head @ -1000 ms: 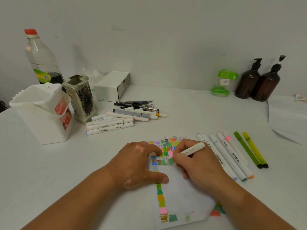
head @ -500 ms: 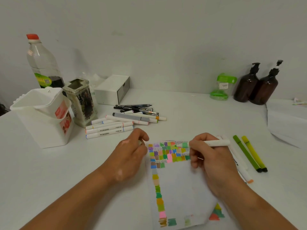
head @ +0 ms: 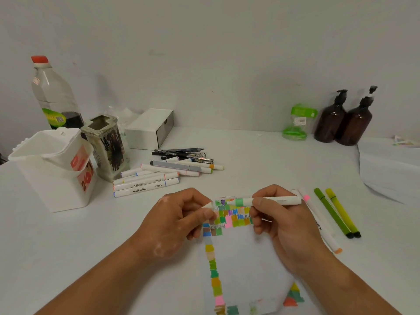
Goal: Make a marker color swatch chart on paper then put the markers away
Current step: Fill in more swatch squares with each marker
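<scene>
The right hand (head: 288, 228) holds a white marker (head: 279, 200) between thumb and fingers. The marker lies sideways, just above the top of the paper (head: 245, 258). Its green end points at the left hand (head: 172, 226).

The left hand's fingers are curled, and they pinch a small white piece (head: 207, 205) that looks like the marker's cap. The cap is close to the marker's tip. I cannot tell if they touch.

The paper lies flat on the white worktop (head: 68, 246), between the two arms. It has rows of little color squares along its top and a line of squares down its left side.

More white markers (head: 327, 235) lie just right of the right hand. Beside them are two green pens (head: 331, 210).

A pile of markers and pens (head: 145, 185) lies further back on the left. Near the pile are a white bin (head: 52, 178) and a pen pot (head: 106, 144). A big clear bottle with a red cap (head: 54, 96) stands behind them. Two brown pump bottles (head: 331, 119) stand by the wall on the right.
</scene>
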Tool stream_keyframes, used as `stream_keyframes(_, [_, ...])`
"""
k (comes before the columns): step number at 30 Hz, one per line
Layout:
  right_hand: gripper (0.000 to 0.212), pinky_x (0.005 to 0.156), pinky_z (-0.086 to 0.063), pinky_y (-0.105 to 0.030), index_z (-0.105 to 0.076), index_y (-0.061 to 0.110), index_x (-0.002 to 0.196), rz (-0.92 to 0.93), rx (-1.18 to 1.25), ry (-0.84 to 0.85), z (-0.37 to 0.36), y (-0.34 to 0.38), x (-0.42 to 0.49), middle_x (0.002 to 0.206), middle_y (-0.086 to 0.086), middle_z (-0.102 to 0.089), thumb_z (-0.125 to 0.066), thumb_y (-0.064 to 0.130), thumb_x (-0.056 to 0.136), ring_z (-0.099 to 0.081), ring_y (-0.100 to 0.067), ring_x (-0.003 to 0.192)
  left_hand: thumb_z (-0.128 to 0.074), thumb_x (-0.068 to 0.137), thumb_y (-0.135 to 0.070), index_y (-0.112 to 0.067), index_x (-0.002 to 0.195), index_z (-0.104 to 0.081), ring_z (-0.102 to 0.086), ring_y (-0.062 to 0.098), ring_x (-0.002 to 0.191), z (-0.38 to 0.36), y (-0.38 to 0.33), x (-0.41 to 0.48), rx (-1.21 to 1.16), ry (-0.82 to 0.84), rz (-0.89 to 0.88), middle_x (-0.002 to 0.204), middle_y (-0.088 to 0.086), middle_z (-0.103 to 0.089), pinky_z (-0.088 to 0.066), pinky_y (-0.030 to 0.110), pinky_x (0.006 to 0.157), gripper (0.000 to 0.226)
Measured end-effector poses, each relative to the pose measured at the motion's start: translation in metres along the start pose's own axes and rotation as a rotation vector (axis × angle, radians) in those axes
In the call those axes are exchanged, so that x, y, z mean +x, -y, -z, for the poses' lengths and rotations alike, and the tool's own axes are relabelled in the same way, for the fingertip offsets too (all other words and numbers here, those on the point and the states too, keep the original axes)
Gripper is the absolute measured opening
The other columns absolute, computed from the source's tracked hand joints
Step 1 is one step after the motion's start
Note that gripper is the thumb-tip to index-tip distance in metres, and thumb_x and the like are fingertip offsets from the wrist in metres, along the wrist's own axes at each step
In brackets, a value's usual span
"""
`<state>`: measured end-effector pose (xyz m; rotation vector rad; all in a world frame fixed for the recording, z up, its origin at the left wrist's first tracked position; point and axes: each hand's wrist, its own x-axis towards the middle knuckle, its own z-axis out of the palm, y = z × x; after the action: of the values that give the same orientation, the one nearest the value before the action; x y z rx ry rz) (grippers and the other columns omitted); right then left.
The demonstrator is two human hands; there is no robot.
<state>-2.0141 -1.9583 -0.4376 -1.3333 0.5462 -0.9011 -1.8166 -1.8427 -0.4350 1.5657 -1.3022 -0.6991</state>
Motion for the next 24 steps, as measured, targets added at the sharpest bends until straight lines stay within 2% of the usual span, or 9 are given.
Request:
stream_keyframes(3, [0.017, 0.049, -0.048, -0.026, -0.074, 0.016, 0.077, 0.007, -0.022, 0.042, -0.001, 0.001, -0.002, 0.068, -0.013, -0.067, -0.077, 0.029, 0.068, -0.06, -0.019, 0.057, -0.067, 0.079, -0.041, -0.027, 0.094, -0.072, -0.057, 0.006, 0.052, 0.0, -0.001, -0.002, 0.003, -0.019, 0.015, 0.072, -0.003, -0.073, -0.048, 0.016, 0.051, 0.021])
stream_keyframes(6, [0.02, 0.05, -0.049, -0.025, -0.075, 0.016, 0.078, -0.004, -0.03, 0.072, -0.003, 0.002, -0.002, 0.069, -0.014, -0.068, -0.077, 0.032, 0.066, -0.061, -0.019, 0.058, -0.068, 0.078, -0.04, -0.026, 0.094, -0.073, -0.056, 0.007, 0.052, -0.001, -0.002, -0.003, -0.038, -0.014, 0.018, 0.069, 0.0, -0.072, -0.048, 0.017, 0.051, 0.022])
stream_keyframes(10, [0.021, 0.052, -0.05, -0.026, -0.075, 0.016, 0.081, -0.016, -0.069, 0.113, -0.005, 0.002, -0.005, 0.072, -0.015, -0.071, -0.079, 0.033, 0.068, -0.063, -0.021, 0.061, -0.071, 0.079, -0.035, -0.023, 0.095, -0.075, -0.057, 0.007, 0.051, -0.004, -0.004, -0.005, -0.083, 0.005, 0.021, 0.067, 0.001, -0.071, -0.048, 0.018, 0.052, 0.02])
stream_keyframes(14, [0.023, 0.056, -0.054, -0.028, -0.077, 0.017, 0.084, -0.02, -0.14, 0.125, -0.008, 0.004, -0.008, 0.076, -0.017, -0.074, -0.079, 0.034, 0.07, -0.067, -0.022, 0.064, -0.071, 0.086, -0.022, -0.022, 0.092, -0.075, -0.058, 0.007, 0.049, -0.007, -0.006, -0.007, -0.094, 0.015, -0.003, 0.062, 0.001, -0.069, -0.049, 0.017, 0.053, 0.007])
stream_keyframes(17, [0.016, 0.059, -0.056, -0.027, -0.077, 0.016, 0.083, -0.03, -0.146, 0.129, -0.008, 0.009, -0.008, 0.077, -0.019, -0.075, -0.08, 0.027, 0.073, -0.07, -0.024, 0.066, -0.069, 0.089, -0.014, -0.013, 0.092, -0.073, -0.058, 0.01, 0.048, -0.005, -0.009, -0.007, -0.129, 0.056, -0.027, 0.059, 0.001, -0.068, -0.049, 0.021, 0.054, 0.005])
stream_keyframes(20, [0.002, 0.061, -0.057, -0.027, -0.077, 0.015, 0.083, -0.012, -0.181, 0.157, -0.007, 0.013, -0.008, 0.077, -0.018, -0.075, -0.077, 0.015, 0.081, -0.071, -0.024, 0.066, -0.068, 0.088, -0.016, -0.007, 0.095, -0.072, -0.058, 0.011, 0.048, -0.004, -0.011, -0.007, -0.155, 0.085, -0.047, 0.059, 0.001, -0.067, -0.049, 0.021, 0.054, 0.011])
stream_keyframes(24, [0.014, 0.062, -0.058, -0.028, -0.078, 0.017, 0.085, 0.023, -0.242, 0.171, -0.007, 0.014, -0.009, 0.077, -0.016, -0.075, -0.075, 0.005, 0.089, -0.071, -0.023, 0.067, -0.068, 0.084, -0.027, -0.011, 0.097, -0.073, -0.059, 0.01, 0.051, -0.001, -0.009, -0.006, -0.124, 0.069, -0.051, 0.062, 0.002, -0.068, -0.049, 0.02, 0.055, 0.022])
